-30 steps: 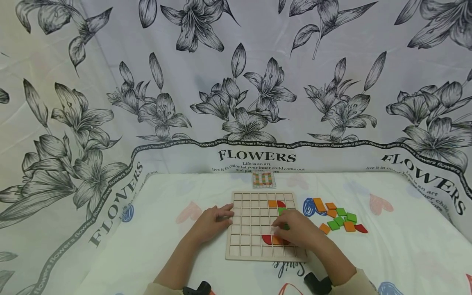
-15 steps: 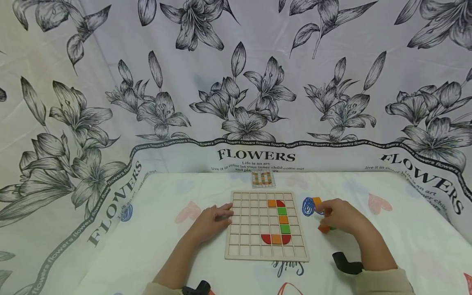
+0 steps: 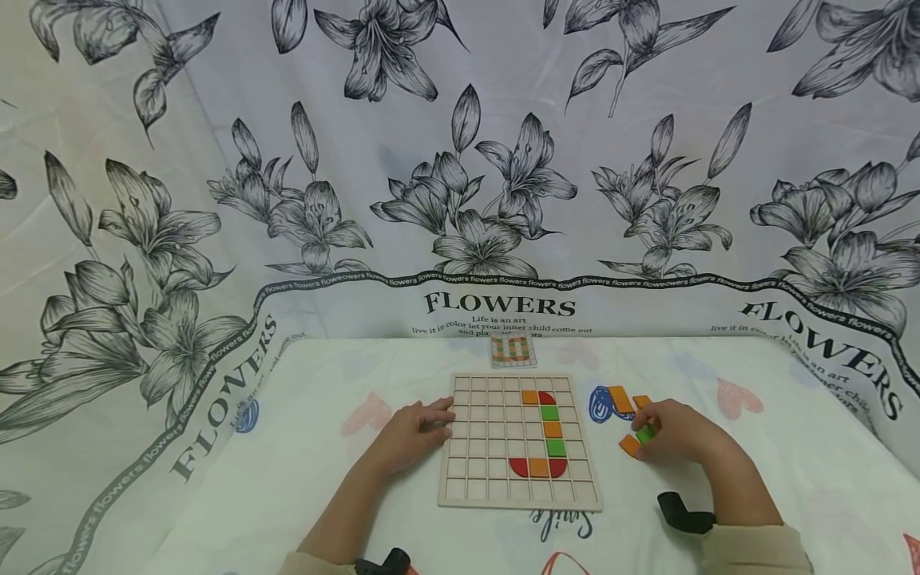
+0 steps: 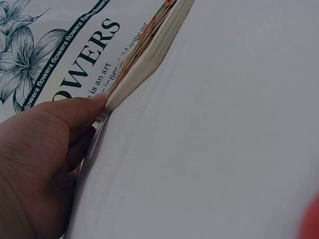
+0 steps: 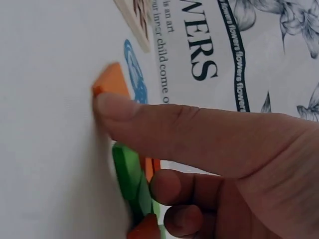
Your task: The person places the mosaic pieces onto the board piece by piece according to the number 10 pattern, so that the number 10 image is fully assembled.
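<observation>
Firstly, I log, left of lower centre: left hand (image 3: 414, 435), fingers loosely extended, touching the gridded board (image 3: 477, 447) (lower centre), presumably steadying it. Lower right: loose tiles (image 3: 620, 399), seemingly kept within reach; right hand (image 3: 676, 431) over them, thumb and fingers parted, none visibly pinched; a second ago, over the board.

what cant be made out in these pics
Head: how many loose tiles lie behind the right hand, which covers some; whether it grips one is unclear.
Head: fine details on the card, too small.
Left wrist: the board's face, seen nearly edge-on and cut off by the top edge.
Left wrist: what the red thing is, blurred and cut off by the right edge.
</observation>
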A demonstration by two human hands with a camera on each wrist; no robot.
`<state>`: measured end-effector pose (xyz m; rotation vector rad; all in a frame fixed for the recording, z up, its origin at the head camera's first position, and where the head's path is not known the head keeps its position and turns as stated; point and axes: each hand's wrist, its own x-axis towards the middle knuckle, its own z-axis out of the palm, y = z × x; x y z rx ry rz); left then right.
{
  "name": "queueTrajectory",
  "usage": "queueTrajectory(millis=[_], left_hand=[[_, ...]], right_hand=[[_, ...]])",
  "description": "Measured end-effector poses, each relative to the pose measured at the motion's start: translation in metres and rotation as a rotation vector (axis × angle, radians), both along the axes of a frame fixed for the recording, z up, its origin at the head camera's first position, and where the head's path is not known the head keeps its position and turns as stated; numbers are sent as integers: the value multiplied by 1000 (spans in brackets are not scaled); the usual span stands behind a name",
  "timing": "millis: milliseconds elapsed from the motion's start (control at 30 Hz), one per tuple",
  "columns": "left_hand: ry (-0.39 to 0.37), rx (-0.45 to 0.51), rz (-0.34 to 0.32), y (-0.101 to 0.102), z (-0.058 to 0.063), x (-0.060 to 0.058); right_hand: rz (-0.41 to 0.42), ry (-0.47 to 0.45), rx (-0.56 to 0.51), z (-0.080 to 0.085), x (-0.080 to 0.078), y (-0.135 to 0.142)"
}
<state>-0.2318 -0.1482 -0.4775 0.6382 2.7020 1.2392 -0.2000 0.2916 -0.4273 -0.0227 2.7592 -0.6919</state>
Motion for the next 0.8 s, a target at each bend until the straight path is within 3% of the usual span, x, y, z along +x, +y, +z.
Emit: queueTrajectory(millis=[233,533,800], left_hand=[[2,-5,2,0,-1,0],[6,-10,2,0,1,0],[2,-6,-1,0,1,1]], right_hand=[[-16,36,-3,2,-1,4],[-17,3,-65,0,0,18],[4,73,-39,-8,-4,9]])
